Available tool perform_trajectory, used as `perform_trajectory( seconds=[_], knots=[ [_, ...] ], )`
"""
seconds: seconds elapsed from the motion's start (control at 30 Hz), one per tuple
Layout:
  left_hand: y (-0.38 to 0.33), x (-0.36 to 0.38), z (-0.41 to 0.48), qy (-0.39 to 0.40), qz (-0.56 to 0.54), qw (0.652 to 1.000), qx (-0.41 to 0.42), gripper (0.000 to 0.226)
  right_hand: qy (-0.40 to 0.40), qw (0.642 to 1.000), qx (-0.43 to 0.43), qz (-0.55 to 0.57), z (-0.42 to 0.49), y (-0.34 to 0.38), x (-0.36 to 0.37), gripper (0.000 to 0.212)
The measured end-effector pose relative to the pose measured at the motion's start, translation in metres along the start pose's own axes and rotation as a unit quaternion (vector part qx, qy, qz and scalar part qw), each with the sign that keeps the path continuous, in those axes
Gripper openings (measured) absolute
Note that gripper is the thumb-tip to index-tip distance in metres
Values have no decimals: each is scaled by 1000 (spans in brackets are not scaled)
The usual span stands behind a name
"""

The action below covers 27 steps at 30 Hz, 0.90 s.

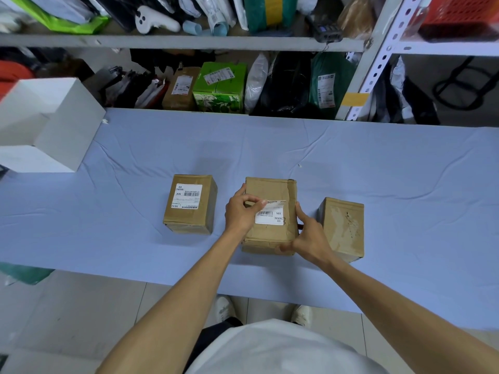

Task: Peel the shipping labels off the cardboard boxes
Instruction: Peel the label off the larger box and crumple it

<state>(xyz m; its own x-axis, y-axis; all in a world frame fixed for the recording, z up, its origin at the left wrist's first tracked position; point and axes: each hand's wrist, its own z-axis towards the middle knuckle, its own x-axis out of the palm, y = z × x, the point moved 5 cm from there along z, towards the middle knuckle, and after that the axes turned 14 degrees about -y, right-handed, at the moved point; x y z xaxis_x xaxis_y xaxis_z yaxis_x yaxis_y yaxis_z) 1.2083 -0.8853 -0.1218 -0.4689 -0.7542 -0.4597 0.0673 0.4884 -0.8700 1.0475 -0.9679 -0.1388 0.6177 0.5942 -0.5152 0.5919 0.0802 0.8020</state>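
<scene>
Three cardboard boxes stand in a row on the blue table. On the left box [190, 205] a white shipping label [187, 196] lies flat on top. The middle box [271, 190] carries a white label [271, 215] whose upper left part is lifted and folded back. My left hand [240, 211] pinches that lifted edge between thumb and fingers. My right hand [307, 236] grips the box's right front corner. Torn pale patches mark the bare top of the right box [343, 228].
The table [378, 171] wears a creased blue cloth. A white open box [46, 125] sits at its far left end. Behind it, metal shelving [189, 41] holds parcels, bags and a green carton [218, 87]. My shoes and the tiled floor show below the table's near edge.
</scene>
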Motion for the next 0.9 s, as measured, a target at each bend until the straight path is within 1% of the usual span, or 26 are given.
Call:
perform_trajectory(
  seconds=[0.37, 0.57, 0.73, 0.9],
  knots=[
    [0, 0, 1, -2, -3, 1000, -5, 13, -4, 1000, -5, 0, 0, 2, -1, 121],
    [1, 1, 1, -2, -8, 1000, -14, 14, -2, 1000, 3, -4, 0, 1, 0, 124],
    [-2, -1, 1, -2, -13, 1000, -15, 10, -3, 1000, -2, -10, 0, 2, 0, 124],
    [-3, -1, 1, -3, -6, 1000, -17, 12, 1, 1000, 2, -7, 0, 2, 0, 125]
  ],
)
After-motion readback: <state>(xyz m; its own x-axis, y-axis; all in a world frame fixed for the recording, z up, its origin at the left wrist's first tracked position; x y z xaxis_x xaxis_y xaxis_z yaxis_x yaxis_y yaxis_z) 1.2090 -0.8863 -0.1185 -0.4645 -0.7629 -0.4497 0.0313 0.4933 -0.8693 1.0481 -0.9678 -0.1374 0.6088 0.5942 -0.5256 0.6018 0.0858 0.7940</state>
